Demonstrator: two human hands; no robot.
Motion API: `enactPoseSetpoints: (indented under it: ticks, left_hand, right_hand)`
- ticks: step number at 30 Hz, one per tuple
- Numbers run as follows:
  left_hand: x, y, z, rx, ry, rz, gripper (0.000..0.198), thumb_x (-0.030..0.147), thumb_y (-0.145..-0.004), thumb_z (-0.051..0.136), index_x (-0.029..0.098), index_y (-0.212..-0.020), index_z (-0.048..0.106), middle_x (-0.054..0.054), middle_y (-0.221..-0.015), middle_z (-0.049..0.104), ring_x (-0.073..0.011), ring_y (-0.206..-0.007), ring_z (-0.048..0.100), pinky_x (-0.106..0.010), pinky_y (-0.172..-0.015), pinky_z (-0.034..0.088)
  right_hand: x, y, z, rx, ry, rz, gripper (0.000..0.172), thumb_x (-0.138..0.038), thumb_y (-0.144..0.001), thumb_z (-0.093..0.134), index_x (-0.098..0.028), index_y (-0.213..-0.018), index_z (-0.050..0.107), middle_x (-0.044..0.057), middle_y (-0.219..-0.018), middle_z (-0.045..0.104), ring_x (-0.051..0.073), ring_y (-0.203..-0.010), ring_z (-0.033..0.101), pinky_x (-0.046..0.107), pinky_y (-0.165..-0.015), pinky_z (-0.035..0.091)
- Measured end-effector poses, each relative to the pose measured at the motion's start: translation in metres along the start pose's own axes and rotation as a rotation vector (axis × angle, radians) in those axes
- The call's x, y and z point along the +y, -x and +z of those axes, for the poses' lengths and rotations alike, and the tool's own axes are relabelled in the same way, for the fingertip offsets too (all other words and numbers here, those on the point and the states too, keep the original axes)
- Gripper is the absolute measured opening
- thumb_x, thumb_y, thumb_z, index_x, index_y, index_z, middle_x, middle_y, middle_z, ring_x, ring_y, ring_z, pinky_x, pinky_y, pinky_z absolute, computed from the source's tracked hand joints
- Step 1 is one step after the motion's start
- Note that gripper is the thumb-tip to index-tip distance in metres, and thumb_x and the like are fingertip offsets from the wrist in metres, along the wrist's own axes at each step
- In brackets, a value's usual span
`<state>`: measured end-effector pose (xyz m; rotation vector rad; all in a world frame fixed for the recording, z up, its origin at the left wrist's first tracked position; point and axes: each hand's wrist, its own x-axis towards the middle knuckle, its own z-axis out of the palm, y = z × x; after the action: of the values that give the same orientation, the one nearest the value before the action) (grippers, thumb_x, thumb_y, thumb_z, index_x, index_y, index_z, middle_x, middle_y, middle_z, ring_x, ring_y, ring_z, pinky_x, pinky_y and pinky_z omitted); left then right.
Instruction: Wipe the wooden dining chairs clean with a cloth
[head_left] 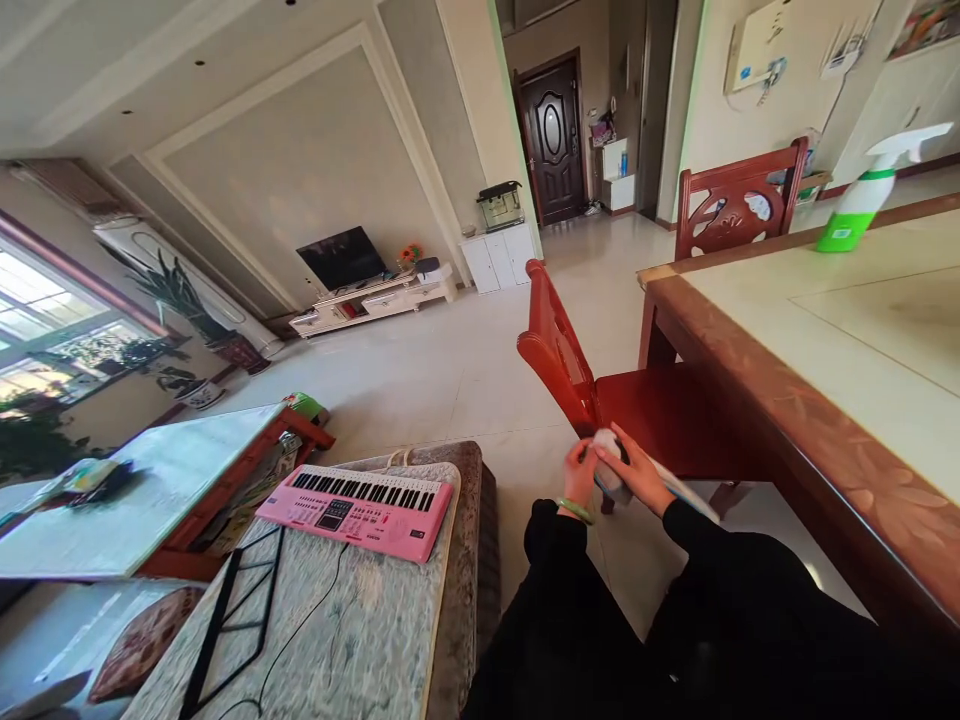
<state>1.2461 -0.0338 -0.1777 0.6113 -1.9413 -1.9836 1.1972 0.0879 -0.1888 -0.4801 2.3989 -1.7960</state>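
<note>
Your two hands meet low in the middle of the view, right in front of the red chair (637, 410). Your left hand (580, 478), with a green bangle (574, 510) at the wrist, has its fingers pinched on the near end of a whitish cloth (609, 452). Your right hand (639, 474) lies over the top of that same cloth, fingers curled down around it, so both hands are gripping it at once. The cloth is bunched into a small wad between your palms, held in the air just above the front edge of the chair seat, and I cannot tell whether it touches the seat. A pale, bluish strip runs out from under your right hand toward the lower right; too blurred to say what it is. Both sleeves are black.

To your right runs the long counter (840, 330), its brown patterned edge close to your right forearm. At its far edge stands a spray bottle (862, 200), white trigger, green base, tilted in this view. Behind it, a second red chair (739, 205) is tucked at the far end.

To your left, well apart from your hands, a pink keyboard (356, 510) lies on a covered surface, with a black stand (232, 610) lying flat beside it.
</note>
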Motion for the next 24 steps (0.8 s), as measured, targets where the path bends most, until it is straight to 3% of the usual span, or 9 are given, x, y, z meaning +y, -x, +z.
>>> enactPoseSetpoints:
  ticks: [2, 5, 8, 10, 12, 15, 18, 20, 24]
  left_hand:
    - [0.037, 0.001, -0.011, -0.001, 0.073, 0.124, 0.042, 0.047, -0.101, 0.063, 0.020, -0.128, 0.081, -0.012, -0.138, 0.081, -0.0268, -0.130, 0.074, -0.044, -0.120, 0.058]
    - [0.102, -0.003, -0.036, 0.015, 0.131, 0.424, 0.055, 0.060, -0.105, 0.062, 0.026, -0.148, 0.073, -0.012, -0.164, 0.066, -0.0284, -0.142, 0.070, -0.045, -0.118, 0.060]
    - [0.155, -0.021, -0.060, 0.249, 0.024, 0.646, 0.060, 0.063, -0.102, 0.069, 0.029, -0.151, 0.068, -0.013, -0.175, 0.053, -0.0285, -0.141, 0.069, -0.042, -0.113, 0.063]
    - [0.174, -0.039, -0.068, 0.374, 0.000, 0.621, 0.057, 0.056, -0.102, 0.071, 0.026, -0.149, 0.068, -0.015, -0.168, 0.059, -0.0279, -0.138, 0.071, -0.041, -0.113, 0.063]
    - [0.179, -0.057, -0.069, 0.389, -0.001, 0.516, 0.048, 0.047, -0.105, 0.066, 0.024, -0.147, 0.070, -0.013, -0.154, 0.071, -0.0258, -0.134, 0.073, -0.039, -0.112, 0.062]
    - [0.166, -0.069, -0.061, 0.321, -0.018, 0.454, 0.040, 0.037, -0.108, 0.058, 0.023, -0.142, 0.071, -0.009, -0.138, 0.080, -0.0226, -0.125, 0.077, -0.036, -0.109, 0.062]
    - [0.141, -0.064, -0.053, 0.246, -0.102, 0.436, 0.029, 0.036, -0.103, 0.064, 0.022, -0.127, 0.074, -0.009, -0.121, 0.083, -0.0245, -0.112, 0.079, -0.038, -0.103, 0.062]
    - [0.126, -0.061, -0.049, 0.231, -0.167, 0.428, 0.025, 0.036, -0.100, 0.069, 0.022, -0.120, 0.074, -0.009, -0.116, 0.083, -0.0260, -0.112, 0.078, -0.041, -0.104, 0.061]
    - [0.111, -0.066, -0.048, 0.276, -0.235, 0.440, 0.031, 0.035, -0.097, 0.075, 0.023, -0.125, 0.072, -0.009, -0.120, 0.082, -0.0251, -0.111, 0.078, -0.041, -0.104, 0.060]
  right_hand:
    - [-0.040, -0.007, 0.002, -0.019, -0.087, -0.078, 0.079, -0.083, -0.090, 0.068, -0.028, -0.147, 0.069, 0.013, -0.154, 0.070, 0.039, -0.152, 0.060, 0.063, -0.134, 0.044]
    - [-0.116, -0.041, 0.008, 0.038, -0.236, -0.223, 0.076, -0.072, -0.102, 0.060, -0.023, -0.160, 0.057, 0.013, -0.159, 0.065, 0.033, -0.145, 0.065, 0.058, -0.132, 0.048]
    - [-0.188, -0.088, 0.017, 0.211, -0.175, -0.503, 0.068, -0.061, -0.106, 0.057, -0.021, -0.161, 0.054, 0.014, -0.163, 0.061, 0.034, -0.151, 0.058, 0.061, -0.135, 0.042]
    - [-0.216, -0.112, 0.028, 0.144, -0.047, -0.672, 0.070, -0.059, -0.105, 0.060, -0.023, -0.164, 0.051, 0.012, -0.168, 0.056, 0.036, -0.156, 0.052, 0.064, -0.137, 0.039]
    - [-0.220, -0.125, 0.044, 0.087, 0.051, -0.707, 0.071, -0.058, -0.106, 0.059, -0.021, -0.165, 0.049, 0.014, -0.168, 0.054, 0.038, -0.156, 0.050, 0.067, -0.135, 0.039]
    - [-0.183, -0.122, 0.068, 0.172, 0.078, -0.619, 0.070, -0.059, -0.110, 0.048, -0.017, -0.166, 0.046, 0.019, -0.166, 0.054, 0.040, -0.154, 0.049, 0.067, -0.133, 0.040]
    - [-0.112, -0.105, 0.081, 0.252, 0.073, -0.519, 0.071, -0.061, -0.110, 0.043, -0.018, -0.168, 0.043, 0.019, -0.164, 0.055, 0.037, -0.152, 0.052, 0.062, -0.133, 0.043]
    - [-0.059, -0.092, 0.082, 0.230, 0.128, -0.425, 0.072, -0.061, -0.109, 0.042, -0.019, -0.167, 0.043, 0.019, -0.161, 0.058, 0.035, -0.149, 0.056, 0.059, -0.131, 0.046]
    - [0.031, -0.064, 0.075, 0.202, 0.230, -0.227, 0.067, -0.060, -0.104, 0.041, -0.022, -0.158, 0.052, 0.017, -0.149, 0.068, 0.033, -0.140, 0.065, 0.055, -0.125, 0.053]
